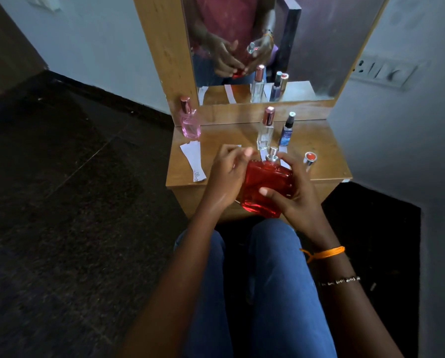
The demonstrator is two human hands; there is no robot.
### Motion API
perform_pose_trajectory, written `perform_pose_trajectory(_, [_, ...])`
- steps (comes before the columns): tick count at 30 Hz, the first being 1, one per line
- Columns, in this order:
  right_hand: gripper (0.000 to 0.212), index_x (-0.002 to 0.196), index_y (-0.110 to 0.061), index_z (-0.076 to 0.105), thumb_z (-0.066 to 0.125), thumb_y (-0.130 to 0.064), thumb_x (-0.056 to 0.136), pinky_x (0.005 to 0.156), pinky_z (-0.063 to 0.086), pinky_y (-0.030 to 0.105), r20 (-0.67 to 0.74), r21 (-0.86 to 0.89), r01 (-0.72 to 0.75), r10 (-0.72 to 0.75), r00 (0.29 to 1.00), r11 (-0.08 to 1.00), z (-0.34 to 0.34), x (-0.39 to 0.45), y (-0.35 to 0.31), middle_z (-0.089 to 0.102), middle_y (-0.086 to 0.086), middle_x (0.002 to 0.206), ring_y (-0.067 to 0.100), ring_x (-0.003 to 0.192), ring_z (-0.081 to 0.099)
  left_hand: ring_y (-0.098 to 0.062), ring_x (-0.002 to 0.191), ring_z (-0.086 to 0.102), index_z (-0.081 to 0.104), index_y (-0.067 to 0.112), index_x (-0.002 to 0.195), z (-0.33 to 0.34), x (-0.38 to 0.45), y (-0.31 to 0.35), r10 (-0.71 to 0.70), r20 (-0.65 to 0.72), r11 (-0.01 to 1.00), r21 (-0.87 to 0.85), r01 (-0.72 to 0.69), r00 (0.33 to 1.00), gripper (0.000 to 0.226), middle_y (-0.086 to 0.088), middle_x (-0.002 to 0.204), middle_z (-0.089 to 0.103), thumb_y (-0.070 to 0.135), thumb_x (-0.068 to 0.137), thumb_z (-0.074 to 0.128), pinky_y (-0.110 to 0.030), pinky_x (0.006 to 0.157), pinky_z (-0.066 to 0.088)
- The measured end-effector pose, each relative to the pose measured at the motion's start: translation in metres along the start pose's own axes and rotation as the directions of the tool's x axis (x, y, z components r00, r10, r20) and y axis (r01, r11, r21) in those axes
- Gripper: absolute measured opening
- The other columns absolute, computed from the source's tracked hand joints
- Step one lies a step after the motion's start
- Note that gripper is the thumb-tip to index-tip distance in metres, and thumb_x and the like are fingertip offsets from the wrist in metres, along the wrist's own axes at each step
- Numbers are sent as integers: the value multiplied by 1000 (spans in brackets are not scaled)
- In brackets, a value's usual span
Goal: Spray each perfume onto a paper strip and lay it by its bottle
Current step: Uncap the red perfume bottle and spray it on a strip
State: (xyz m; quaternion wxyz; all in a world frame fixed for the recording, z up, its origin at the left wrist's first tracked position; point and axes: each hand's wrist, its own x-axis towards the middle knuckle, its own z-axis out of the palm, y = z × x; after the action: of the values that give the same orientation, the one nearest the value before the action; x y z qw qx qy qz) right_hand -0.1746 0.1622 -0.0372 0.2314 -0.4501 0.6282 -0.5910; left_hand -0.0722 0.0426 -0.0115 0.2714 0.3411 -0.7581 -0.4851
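A square red perfume bottle (265, 187) with a bare silver nozzle is held tilted above the front edge of the small wooden table (319, 140). My right hand (298, 195) wraps its right side, thumb across the front. On the bottle's left side rests my left hand (226, 177), fingers curled near the nozzle. The bottle's silver and red cap (310, 158) lies on the table to the right. A white paper strip (194, 161) lies in front of the pink bottle (190, 122). Another strip's end (235, 146) shows behind my left hand.
A clear bottle with a rose cap (265, 135) and a slim blue bottle (286, 133) stand at the table's back. A mirror (319, 47) rises behind them. A wall with a switch panel (384, 71) is close on the right. My knees are under the table front.
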Motion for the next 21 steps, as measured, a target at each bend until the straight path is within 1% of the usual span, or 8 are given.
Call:
perform_pose_trajectory(1, [69, 122, -49, 42, 74, -10, 76, 86, 47, 15, 3, 12, -20, 20, 1000, 1000, -1, -1, 2, 54, -29, 120, -2, 108, 57, -15, 110, 50, 62, 14, 116, -2, 8, -4, 3, -46, 998, 58, 0, 999, 32, 0, 110, 47, 30, 96, 43, -18, 91, 39])
perform_pose_trajectory(3, [70, 123, -49, 43, 75, -8, 76, 83, 48, 14, 24, 18, -55, 55, 998, 998, -2, -3, 3, 57, -15, 123, 1, 106, 59, -24, 113, 51, 59, 17, 120, -4, 26, -13, 5, -130, 978, 205, 22, 991, 29, -4, 115, 50, 15, 94, 47, -35, 99, 43])
perform_pose_trajectory(4, [69, 123, -45, 43, 75, -5, 76, 82, 47, 12, 36, 15, -64, 64, 997, 998, -2, -3, 3, 57, -15, 121, -1, 105, 59, -28, 114, 49, 57, 19, 124, -4, 34, -17, -1, -140, 949, 312, 45, 990, 35, -6, 118, 50, 9, 92, 48, -41, 99, 42])
perform_pose_trajectory(6, [67, 120, -40, 44, 73, 1, 76, 80, 46, 9, 50, 16, -72, 71, 996, 997, -2, -2, 3, 56, -30, 115, -7, 102, 58, -30, 118, 41, 48, 22, 132, -2, 47, -23, -38, -99, 846, 527, 84, 994, 44, -7, 125, 48, 5, 91, 46, -41, 98, 37])
perform_pose_trajectory(9, [65, 118, -42, 46, 74, -1, 75, 80, 45, 9, 61, 16, -77, 76, 995, 997, -1, -1, 3, 54, -37, 112, -7, 101, 58, -32, 122, 32, 47, 19, 132, 1, 56, -27, -100, -25, 741, 666, 91, 995, 39, -9, 133, 40, 13, 93, 47, -42, 99, 29])
perform_pose_trajectory(14, [69, 132, -33, 40, 70, 0, 79, 85, 48, 16, 77, 88, -85, 79, 994, 992, -1, 0, 1, 52, -2, 133, 5, 107, 60, -31, 122, 33, 53, 17, 120, 4, 57, -26, -95, -57, 787, 607, 110, 994, 29, -7, 131, 43, 14, 91, 52, -39, 99, 30])
perform_pose_trajectory(18, [70, 133, -27, 41, 66, 9, 78, 87, 50, 20, 49, 210, -69, 60, 997, 975, 5, -2, -6, 50, -15, 134, 8, 111, 59, -30, 115, 41, 52, 15, 106, 4, 56, -26, -92, -90, 859, 496, 125, 992, 20, -6, 116, 56, 10, 87, 56, -40, 94, 39])
perform_pose_trajectory(21, [66, 128, -35, 47, 67, -1, 76, 94, 51, 31, -8, 287, -67, 72, 997, 956, 13, -2, -7, 50, 1, 138, 19, 119, 56, -31, 109, 50, 50, 12, 103, 4, 53, -23, -113, -102, 912, 384, 144, 988, 23, -10, 105, 62, 5, 83, 59, -48, 89, 46])
